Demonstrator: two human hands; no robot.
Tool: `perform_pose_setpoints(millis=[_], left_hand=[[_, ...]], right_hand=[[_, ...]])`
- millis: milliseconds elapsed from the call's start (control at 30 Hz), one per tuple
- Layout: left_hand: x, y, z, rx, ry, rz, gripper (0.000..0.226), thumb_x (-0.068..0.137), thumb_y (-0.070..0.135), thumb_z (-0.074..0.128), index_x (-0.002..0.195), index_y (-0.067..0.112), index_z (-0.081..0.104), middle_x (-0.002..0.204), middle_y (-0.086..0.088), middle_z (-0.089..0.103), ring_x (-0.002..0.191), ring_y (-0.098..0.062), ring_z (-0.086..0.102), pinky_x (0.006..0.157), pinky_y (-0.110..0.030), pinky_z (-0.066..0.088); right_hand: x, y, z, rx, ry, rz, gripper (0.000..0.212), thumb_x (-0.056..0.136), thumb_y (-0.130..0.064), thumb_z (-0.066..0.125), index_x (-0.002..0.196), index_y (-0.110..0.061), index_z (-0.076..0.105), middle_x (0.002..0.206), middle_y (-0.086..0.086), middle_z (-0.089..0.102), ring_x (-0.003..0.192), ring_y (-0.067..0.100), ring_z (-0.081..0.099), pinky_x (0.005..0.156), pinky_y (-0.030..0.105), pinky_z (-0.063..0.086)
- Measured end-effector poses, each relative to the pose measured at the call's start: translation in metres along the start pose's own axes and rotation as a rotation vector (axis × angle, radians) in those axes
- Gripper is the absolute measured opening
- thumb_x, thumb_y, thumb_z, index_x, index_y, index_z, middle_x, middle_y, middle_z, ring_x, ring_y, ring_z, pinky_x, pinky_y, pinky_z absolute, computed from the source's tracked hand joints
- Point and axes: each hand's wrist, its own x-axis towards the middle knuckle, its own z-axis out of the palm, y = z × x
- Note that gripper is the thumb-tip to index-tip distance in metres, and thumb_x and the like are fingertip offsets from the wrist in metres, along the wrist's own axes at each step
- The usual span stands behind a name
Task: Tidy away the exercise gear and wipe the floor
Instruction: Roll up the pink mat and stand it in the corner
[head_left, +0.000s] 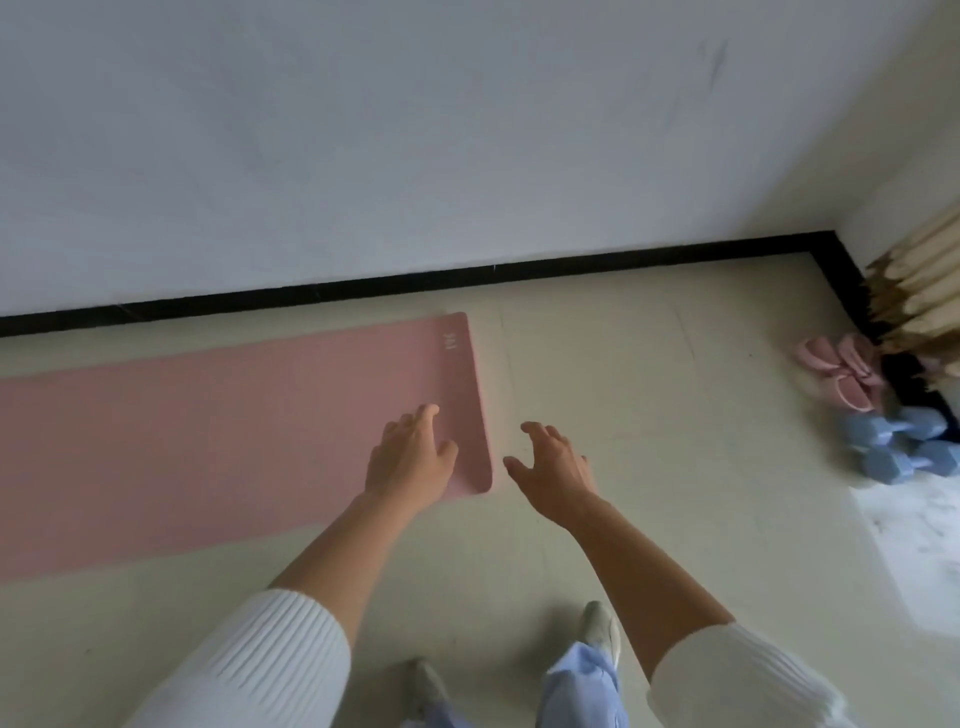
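A pink exercise mat (218, 431) lies unrolled flat on the pale floor, running from the left edge to the middle of the view. My left hand (410, 457) hovers over the mat's near right corner, fingers loosely bent, holding nothing. My right hand (553, 467) is spread with fingers apart just to the right of the mat's short edge, above bare floor and apart from the mat. Two blue dumbbells (898, 447) lie on the floor at the right.
A white wall with a black skirting board (467, 278) runs behind the mat and turns a corner at the right. Pink slippers (841, 369) and stacked pale wooden slats (924, 280) sit in that corner. A white patch (919, 540) marks the floor at the right. My feet (602, 631) stand below.
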Motion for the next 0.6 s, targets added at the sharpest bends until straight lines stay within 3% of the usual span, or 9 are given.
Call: perform_pose_setpoints(millis=[233,600], left_hand=[[0.037,-0.056,0.033,0.013,-0.158,0.033,0.048,0.093,0.025,0.046,0.139,0.014,0.037,0.135,-0.012,0.049,0.124,-0.03,0.043,0.099,-0.039,0.037],[0.164,-0.126,0.139,0.076,-0.331,0.065,0.048,0.094,0.024,0.043,0.14,0.015,0.036,0.142,-0.006,0.044,0.129,-0.025,0.038,0.101,-0.036,0.034]], right_hand=[[0.026,-0.002,0.062,-0.032,-0.035,0.114,0.054,0.095,-0.037,0.049,0.143,-0.018,0.033,0.143,0.004,0.043,0.131,0.024,0.04,0.104,0.041,0.033],[0.157,0.053,0.163,0.005,-0.121,0.336,0.053,0.096,-0.038,0.046,0.144,-0.017,0.032,0.143,0.004,0.043,0.131,0.024,0.04,0.103,0.041,0.033]])
